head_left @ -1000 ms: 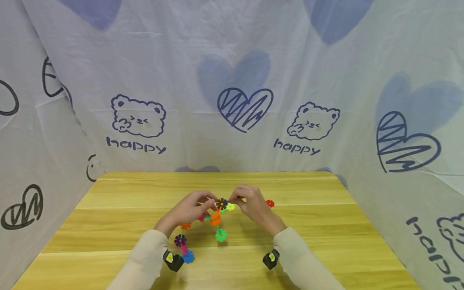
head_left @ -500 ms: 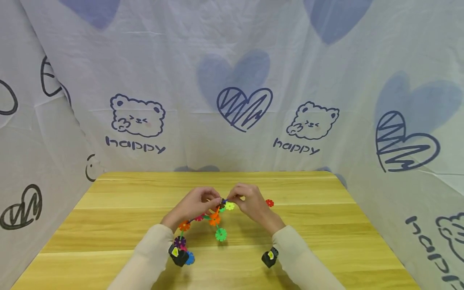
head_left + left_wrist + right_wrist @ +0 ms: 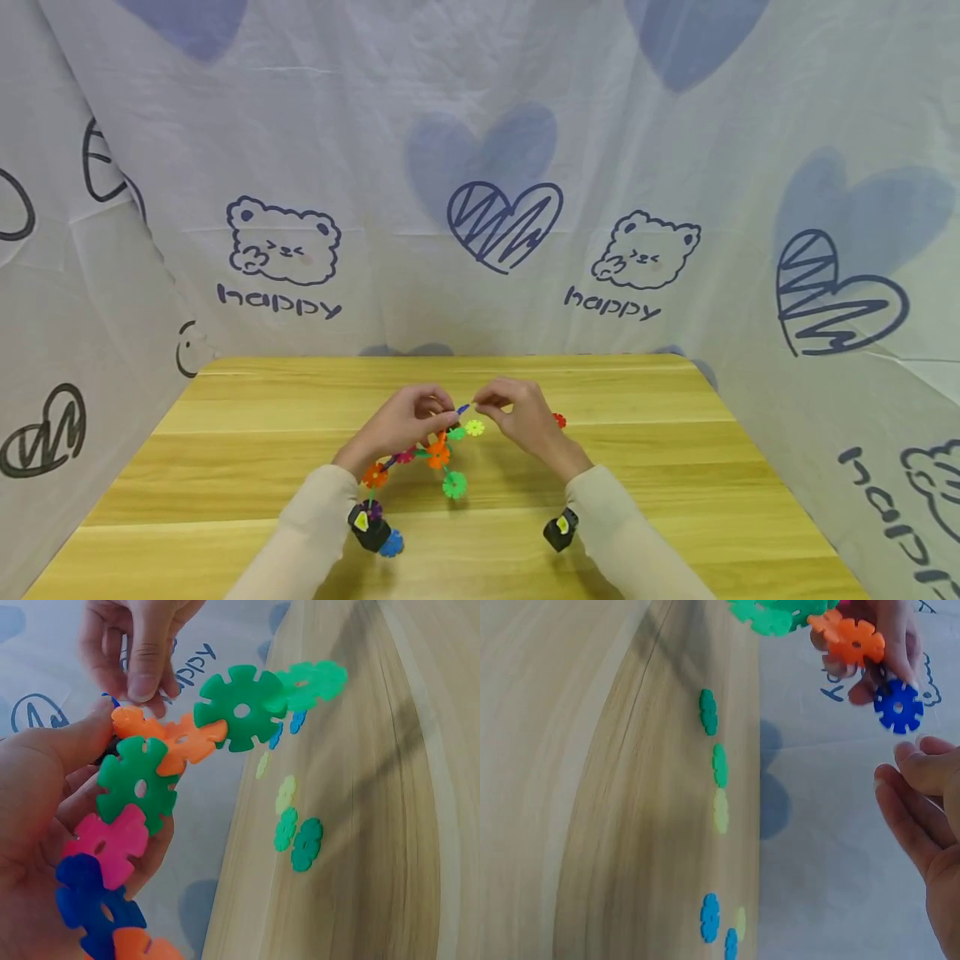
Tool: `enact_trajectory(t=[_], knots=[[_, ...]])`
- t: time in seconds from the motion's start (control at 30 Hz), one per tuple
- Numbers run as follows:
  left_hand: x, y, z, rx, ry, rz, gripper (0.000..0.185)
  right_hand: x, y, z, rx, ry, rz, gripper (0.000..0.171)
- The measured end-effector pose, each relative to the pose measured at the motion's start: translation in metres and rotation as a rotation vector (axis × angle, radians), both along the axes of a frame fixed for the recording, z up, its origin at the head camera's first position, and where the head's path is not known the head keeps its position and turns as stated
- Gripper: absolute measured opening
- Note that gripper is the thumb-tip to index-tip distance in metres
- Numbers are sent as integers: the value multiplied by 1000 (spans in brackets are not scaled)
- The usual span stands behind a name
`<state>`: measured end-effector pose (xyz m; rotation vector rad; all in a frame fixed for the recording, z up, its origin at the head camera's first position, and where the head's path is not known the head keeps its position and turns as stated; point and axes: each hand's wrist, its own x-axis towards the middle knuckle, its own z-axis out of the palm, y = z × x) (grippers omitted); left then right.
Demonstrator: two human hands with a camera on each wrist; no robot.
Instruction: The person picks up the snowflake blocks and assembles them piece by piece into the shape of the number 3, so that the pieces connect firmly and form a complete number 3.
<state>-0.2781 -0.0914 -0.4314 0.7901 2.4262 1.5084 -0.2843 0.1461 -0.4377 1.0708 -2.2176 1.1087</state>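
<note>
My left hand [image 3: 401, 427] holds a chain of snowflake building discs, pinching it near a dark disc [image 3: 877, 675] mostly hidden by the fingers. At that end a dark blue disc [image 3: 910, 712] sticks out edge-on toward the right. Green [image 3: 259, 697], orange [image 3: 196, 739] and pink [image 3: 124, 840] discs follow, slotted into one another. In the head view the chain hangs down past an orange disc [image 3: 375, 476] to a blue disc [image 3: 392, 543] beside the left wrist. My right hand [image 3: 521, 417] hovers just off the dark blue disc, thumb and fingertips bent toward each other, nothing visible between them.
Loose discs lie flat on the wooden table [image 3: 637, 500] beyond the chain: green [image 3: 708, 712], yellow [image 3: 720, 811] and blue [image 3: 710, 919] ones. A red disc [image 3: 560, 421] is partly behind the right hand. Printed cloth [image 3: 390, 250] encloses the table's back and sides.
The left hand has shifted right and tipped the chain, whose lower end swings slightly down. The right hand, earlier pinching the dark blue disc, has let go and stands slightly apart from it.
</note>
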Motion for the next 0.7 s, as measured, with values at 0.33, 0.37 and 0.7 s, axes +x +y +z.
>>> enact_trajectory(t=[0.33, 0.37, 0.7], knots=[[-1, -13, 0, -11, 4, 9, 36, -10, 5, -15, 52, -97, -54, 11], [-1, -14, 0, -15, 7, 10, 36, -11, 5, -18, 70, -118, -58, 10], [-2, -28, 0, -53, 37, 20, 32, -14, -4, -33, 214, -301, -86, 8]])
